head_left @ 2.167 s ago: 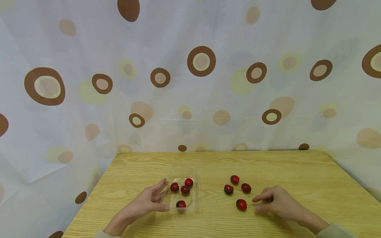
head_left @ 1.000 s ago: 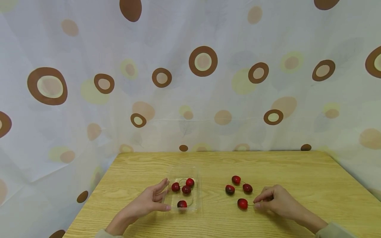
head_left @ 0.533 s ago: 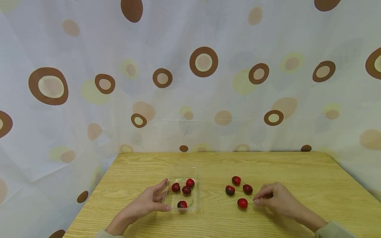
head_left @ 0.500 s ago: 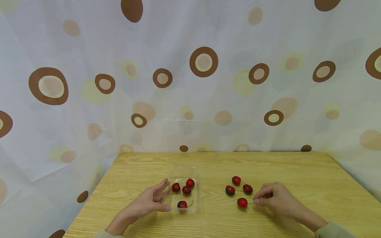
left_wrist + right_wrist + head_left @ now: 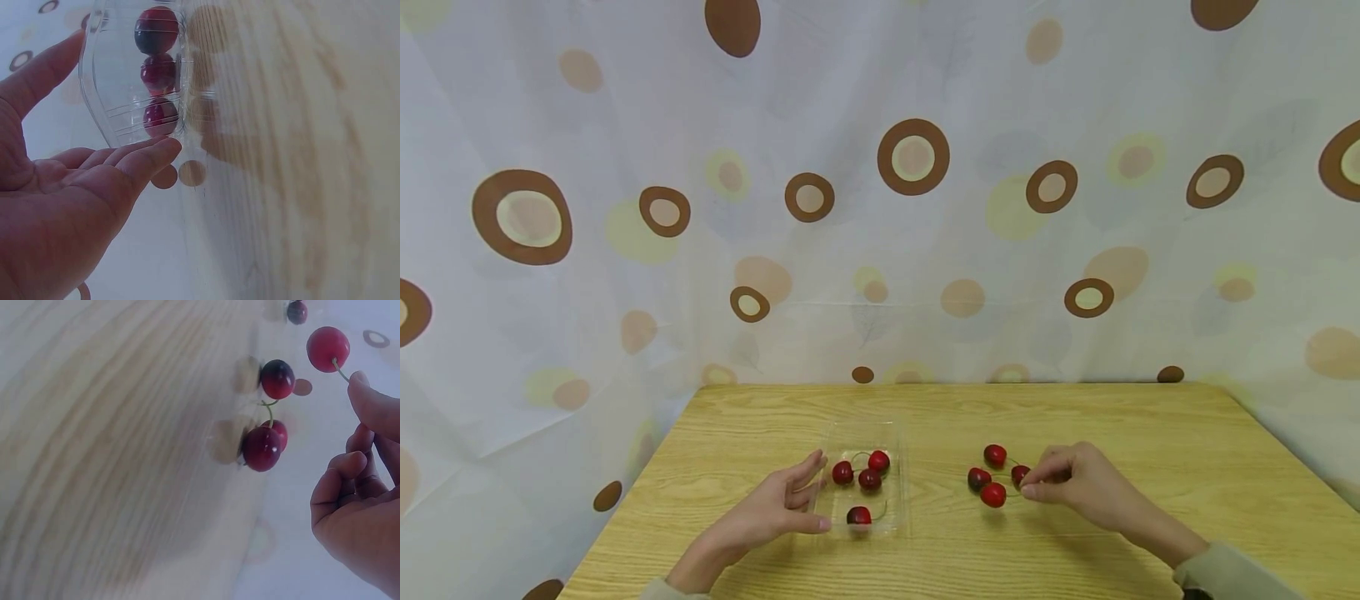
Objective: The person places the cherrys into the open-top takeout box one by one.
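Observation:
My right hand (image 5: 1078,487) pinches the thin stem of a red cherry (image 5: 993,495) between thumb and fingertips. In the right wrist view that cherry (image 5: 328,349) hangs above the tabletop, its stem running to the fingertips. Three other cherries lie close by on the table, among them a dark one (image 5: 979,479) and a redder one (image 5: 995,455). My left hand (image 5: 775,504), fingers extended, rests along the left side of a clear plastic box (image 5: 891,433). Inside the box are several cherries, one (image 5: 859,515) nearest the front wall. Extended fingers (image 5: 140,164) also show beside the box in the left wrist view.
Under everything is a light wooden table (image 5: 760,408), with its far edge close to the backdrop. A pale curtain (image 5: 850,250) with brown and beige ovals hangs behind and at both sides. The box stands left of the loose cherries.
My right hand has taken a cherry by its stem, lifted it off the table and moved it left and slightly away. My left hand and the box have stayed put.

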{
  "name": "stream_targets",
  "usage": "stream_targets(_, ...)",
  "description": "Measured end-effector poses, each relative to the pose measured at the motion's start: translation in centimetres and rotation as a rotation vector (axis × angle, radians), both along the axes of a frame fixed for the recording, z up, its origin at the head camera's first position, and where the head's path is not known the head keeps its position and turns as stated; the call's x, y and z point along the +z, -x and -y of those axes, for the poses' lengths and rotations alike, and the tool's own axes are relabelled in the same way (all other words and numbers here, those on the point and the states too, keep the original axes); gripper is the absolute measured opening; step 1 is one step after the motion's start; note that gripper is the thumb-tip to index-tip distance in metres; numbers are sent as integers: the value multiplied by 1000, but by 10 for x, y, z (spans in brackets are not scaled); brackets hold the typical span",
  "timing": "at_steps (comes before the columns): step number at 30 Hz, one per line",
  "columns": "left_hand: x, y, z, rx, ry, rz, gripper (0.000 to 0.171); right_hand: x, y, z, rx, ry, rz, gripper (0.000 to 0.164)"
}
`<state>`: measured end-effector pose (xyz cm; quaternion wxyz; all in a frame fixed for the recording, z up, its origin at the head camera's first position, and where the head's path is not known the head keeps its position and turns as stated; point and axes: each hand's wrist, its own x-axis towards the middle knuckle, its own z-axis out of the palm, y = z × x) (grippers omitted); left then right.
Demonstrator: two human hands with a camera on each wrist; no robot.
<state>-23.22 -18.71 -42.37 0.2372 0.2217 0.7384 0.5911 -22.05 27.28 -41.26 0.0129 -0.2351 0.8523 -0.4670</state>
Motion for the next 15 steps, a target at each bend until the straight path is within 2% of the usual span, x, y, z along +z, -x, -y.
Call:
stream_targets(8,-1,0,0,2,-4,4,100,10,5,20,20,64,13,7)
stream_targets(15,-1,2,0,2,-2,14,100,17,11,40,11,64,22,9)
